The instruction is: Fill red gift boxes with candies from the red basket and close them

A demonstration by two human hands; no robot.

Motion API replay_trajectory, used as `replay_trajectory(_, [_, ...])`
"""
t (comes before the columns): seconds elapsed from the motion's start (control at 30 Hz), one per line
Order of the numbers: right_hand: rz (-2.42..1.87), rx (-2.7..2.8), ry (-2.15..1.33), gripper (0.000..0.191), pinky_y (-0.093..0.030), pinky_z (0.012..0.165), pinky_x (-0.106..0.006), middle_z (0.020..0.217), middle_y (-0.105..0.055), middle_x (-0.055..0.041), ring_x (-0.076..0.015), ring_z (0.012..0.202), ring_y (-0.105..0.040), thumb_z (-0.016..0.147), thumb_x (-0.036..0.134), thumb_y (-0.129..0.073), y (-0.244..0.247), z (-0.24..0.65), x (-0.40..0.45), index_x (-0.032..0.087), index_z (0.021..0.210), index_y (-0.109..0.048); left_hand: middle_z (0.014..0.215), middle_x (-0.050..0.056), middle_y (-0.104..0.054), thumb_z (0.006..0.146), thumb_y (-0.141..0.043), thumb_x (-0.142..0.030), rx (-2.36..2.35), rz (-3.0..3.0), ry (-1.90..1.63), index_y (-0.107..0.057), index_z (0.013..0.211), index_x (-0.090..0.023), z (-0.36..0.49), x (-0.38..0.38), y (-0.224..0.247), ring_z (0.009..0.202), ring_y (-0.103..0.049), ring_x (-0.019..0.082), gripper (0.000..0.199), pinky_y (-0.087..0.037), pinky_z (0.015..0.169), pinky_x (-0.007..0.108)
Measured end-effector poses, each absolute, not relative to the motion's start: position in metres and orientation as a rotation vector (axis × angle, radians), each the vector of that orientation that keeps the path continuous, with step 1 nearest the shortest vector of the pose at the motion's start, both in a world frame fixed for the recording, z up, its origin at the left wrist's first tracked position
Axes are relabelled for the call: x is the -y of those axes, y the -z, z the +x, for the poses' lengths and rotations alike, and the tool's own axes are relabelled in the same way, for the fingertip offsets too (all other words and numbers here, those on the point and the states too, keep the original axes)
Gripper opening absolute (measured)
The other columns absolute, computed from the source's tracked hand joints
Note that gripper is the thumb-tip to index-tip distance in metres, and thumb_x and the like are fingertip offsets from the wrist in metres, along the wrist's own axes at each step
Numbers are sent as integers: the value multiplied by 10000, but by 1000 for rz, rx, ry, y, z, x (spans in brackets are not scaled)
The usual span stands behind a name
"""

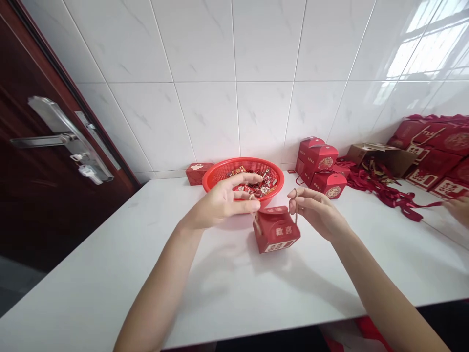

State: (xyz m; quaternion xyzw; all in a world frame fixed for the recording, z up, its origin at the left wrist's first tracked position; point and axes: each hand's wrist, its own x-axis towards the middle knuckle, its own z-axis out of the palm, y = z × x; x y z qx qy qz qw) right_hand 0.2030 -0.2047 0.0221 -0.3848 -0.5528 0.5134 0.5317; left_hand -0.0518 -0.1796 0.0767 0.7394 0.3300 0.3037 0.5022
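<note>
A small red gift box (276, 232) with gold characters and a pale label hangs a little tilted at the table's middle, its top flaps folded together. It has a twisted cord handle on each side. My right hand (317, 210) pinches the right cord handle (296, 208) between thumb and fingers. On the other side, my left hand (223, 200) has its thumb and middle finger on the left cord, with the index finger stretched out above. Behind the box stands a red plastic basket (208, 183) of wrapped sweets (266, 183), partly covered by my left hand.
Several closed red boxes (318, 159) are stacked right of the basket; another red box (196, 173) lies left of it. Dark red ribbons (388, 193), an open cardboard box (366, 154) and red gift bags (439, 142) fill the right. Another person's hand (459, 208) touches a ribbon.
</note>
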Motion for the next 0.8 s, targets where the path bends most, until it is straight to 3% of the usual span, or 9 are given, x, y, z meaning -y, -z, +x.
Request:
replay_trajectory(0.17, [-986, 1536, -1049, 292, -488, 677, -311, 821, -652, -25, -165, 731, -598, 764, 421, -758, -31, 171, 218, 195, 858, -600, 1530, 111, -437, 812, -750, -444, -554, 1683, -779, -534, 1380, -260, -38, 196, -78, 1351, -489, 352, 635, -490, 1058, 479])
replay_trajectory(0.3, [-1066, 1638, -831, 242, -424, 583, -270, 713, -572, 26, -130, 641, -504, 776, 349, -723, -19, 149, 223, 205, 759, -529, 1579, 112, -376, 811, -763, -414, -571, 1799, -715, -468, 1461, -279, -23, 208, -64, 1460, -356, 363, 726, -414, 1149, 518])
replay_trajectory(0.4, [-1075, 1603, -758, 162, -439, 606, -280, 716, -569, 20, -136, 653, -504, 851, 328, -630, -9, 144, 225, 204, 776, -557, 1633, 95, -276, 805, -776, -422, -575, 1912, -723, -481, 1457, -294, -19, 212, -56, 1510, -261, 364, 726, -352, 1195, 538])
replay_trajectory(0.53, [-1018, 1485, -651, 200, -496, 690, -307, 779, -631, -10, -159, 722, -574, 925, 373, -560, -4, 158, 230, 207, 823, -604, 1675, 72, -169, 812, -783, -402, -518, 1940, -730, -450, 1477, -327, -19, 215, -52, 1493, -318, 341, 748, -387, 1181, 510])
replay_trajectory(0.67, [-1041, 1263, -440, 195, -532, 719, -325, 844, -706, -39, -184, 773, -643, 894, 410, -627, -12, 212, 237, 219, 854, -628, 1617, 73, -337, 843, -758, -372, -430, 2027, -643, -473, 1457, -347, -22, 215, -57, 1354, -518, 287, 677, -489, 1087, 446])
replay_trajectory(0.8, [-1051, 886, -183, 242, -543, 659, -324, 779, -690, -18, -183, 706, -653, 793, 436, -711, -28, 301, 238, 229, 865, -607, 1347, 77, -632, 851, -726, -322, -374, 2223, -372, -645, 1286, -269, -17, 210, -51, 1191, -625, 258, 446, -513, 1015, 402])
